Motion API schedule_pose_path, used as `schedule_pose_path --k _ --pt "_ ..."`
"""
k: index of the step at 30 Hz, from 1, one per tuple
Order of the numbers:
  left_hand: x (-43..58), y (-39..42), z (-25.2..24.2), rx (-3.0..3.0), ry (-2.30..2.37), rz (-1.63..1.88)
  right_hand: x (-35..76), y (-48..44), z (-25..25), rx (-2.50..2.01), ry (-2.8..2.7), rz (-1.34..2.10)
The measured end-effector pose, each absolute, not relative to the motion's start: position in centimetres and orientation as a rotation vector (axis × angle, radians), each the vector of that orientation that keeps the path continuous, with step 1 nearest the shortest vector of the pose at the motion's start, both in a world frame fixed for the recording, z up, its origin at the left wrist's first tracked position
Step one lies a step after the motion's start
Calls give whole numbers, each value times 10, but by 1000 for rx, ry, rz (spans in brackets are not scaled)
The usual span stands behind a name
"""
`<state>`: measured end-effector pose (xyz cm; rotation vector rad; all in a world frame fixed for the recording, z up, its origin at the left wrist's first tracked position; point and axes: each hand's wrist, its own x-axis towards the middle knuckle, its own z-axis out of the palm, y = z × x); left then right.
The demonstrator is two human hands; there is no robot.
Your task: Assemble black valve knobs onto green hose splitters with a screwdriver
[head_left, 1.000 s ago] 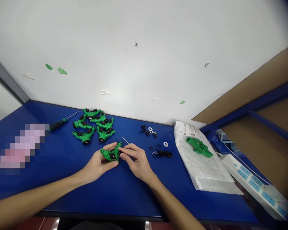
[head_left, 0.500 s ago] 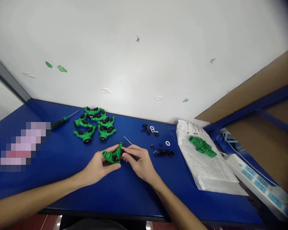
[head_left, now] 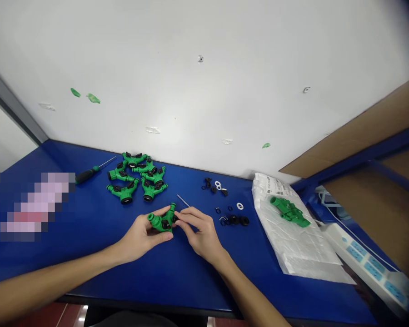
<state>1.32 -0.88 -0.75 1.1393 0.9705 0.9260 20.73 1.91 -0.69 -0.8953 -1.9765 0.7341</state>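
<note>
Bright blue paint covers the long table (head_left: pixel 191 284), and it stands against a smooth white wall (head_left: pixel 191 81) with little green and white bits stuck on it. Near the table's front edge, two bare hands hold a green plastic hose splitter (head_left: pixel 161 222). It is shaped like a fat Y and has round black rubber rings in its open ends. The left hand (head_left: pixel 141 238) curls under it with the fingers closed on it. The right hand (head_left: pixel 201 236) pinches its other side with the fingertips (head_left: pixel 180 217). A thin silver pin (head_left: pixel 183 200) sits by the right fingers, and I cannot tell if they hold it. At 11 o'clock from the hands lies a heap of green splitters (head_left: pixel 136 179), and past it is a black-handled screwdriver (head_left: pixel 88 175). At 1 o'clock are tiny black rings and white washers (head_left: pixel 230 213). At 3 o'clock, a crinkly white plastic bag (head_left: pixel 296 240) has one more green splitter (head_left: pixel 289 212) on top.
</note>
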Motion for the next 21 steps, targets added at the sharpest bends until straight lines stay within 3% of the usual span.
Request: schedule_pose_path --k 21 --pt "14 -11 -8 1206 977 961 203 16 -2 -1023 -1731 1136"
